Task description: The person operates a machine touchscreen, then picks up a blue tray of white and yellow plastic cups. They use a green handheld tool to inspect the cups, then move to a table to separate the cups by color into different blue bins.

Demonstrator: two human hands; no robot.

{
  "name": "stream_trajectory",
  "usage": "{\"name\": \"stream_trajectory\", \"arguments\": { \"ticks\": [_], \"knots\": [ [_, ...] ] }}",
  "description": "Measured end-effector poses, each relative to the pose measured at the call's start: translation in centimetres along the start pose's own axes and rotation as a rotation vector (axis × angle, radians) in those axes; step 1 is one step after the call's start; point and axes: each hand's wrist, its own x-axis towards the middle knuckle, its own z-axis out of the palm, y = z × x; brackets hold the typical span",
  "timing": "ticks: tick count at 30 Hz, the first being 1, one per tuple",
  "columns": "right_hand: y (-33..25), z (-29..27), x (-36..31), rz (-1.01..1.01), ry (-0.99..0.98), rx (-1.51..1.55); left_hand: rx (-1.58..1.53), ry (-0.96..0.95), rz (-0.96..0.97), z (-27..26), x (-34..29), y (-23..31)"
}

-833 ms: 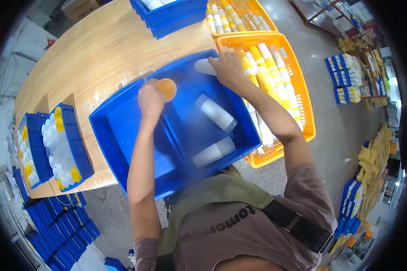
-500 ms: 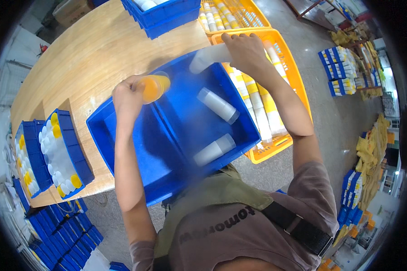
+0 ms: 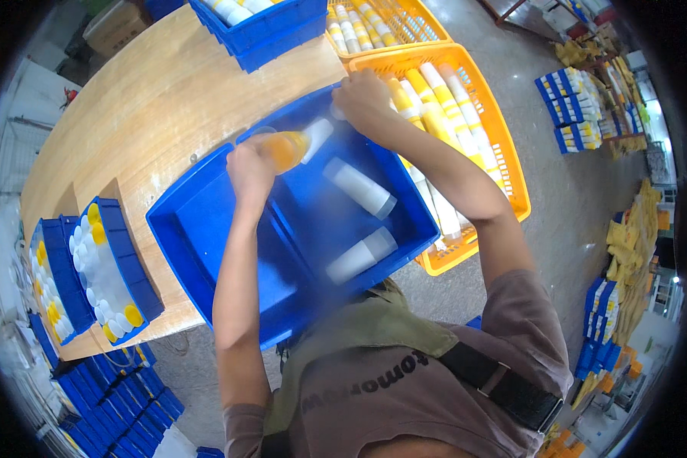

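My left hand is closed round a yellow cylinder, blurred by motion, over the far part of a large blue bin. Touching or just behind its tip is a white cylinder. Two more white cylinders with clear ends lie in the bin's right half, one in the middle and one nearer me. Over the bin's far right corner, my right hand has its fingers curled. A pale, blurred bit shows at its fingertips; the rest is hidden by the hand.
To the right stands an orange basket of long white and yellow tubes, with another orange basket behind it. Stacked blue bins stand at the far table edge. Two narrow blue trays of white and yellow pieces sit on the wooden table at left.
My left hand has moved right and slightly nearer with the yellow cylinder. My right hand has come left from over the orange basket. The far white cylinder now sits beside the yellow one.
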Motion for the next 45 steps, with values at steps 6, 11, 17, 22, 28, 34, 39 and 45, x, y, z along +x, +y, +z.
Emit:
{"name": "stream_trajectory", "arguments": {
  "ticks": [6,11,17,22,28,34,39,45],
  "knots": [
    [-1.7,4.4,2.0,-0.292,0.329,-0.172,-0.034,0.033,0.017,-0.9,-0.6,0.0],
    [-6.8,6.8,1.3,-0.607,0.356,0.256,0.095,-0.134,-0.052,-3.7,-3.7,-0.8],
    [-8.4,6.9,0.3,-0.452,0.384,0.467,0.018,-0.27,-0.162,-4.3,-6.3,-1.0],
    [-5.6,4.5,-1.2,-0.136,0.581,0.529,0.04,-0.127,-0.014,-1.4,-3.0,-1.0],
    [-2.1,4.4,-2.4,0.137,0.568,0.577,0.167,0.076,0.105,1.5,1.5,0.1],
    [1.4,5.4,0.3,0.175,0.474,0.784,0.145,0.186,0.123,-1.5,-0.4,1.8],
    [4.7,4.5,3.6,-0.002,-0.203,0.872,0.001,0.169,0.052,-2.9,-3.0,1.8],
    [3.6,5.6,4.7,-0.012,-0.144,0.586,-0.099,0.139,-0.105,-1.3,-4.9,0.7]
  ]
}}
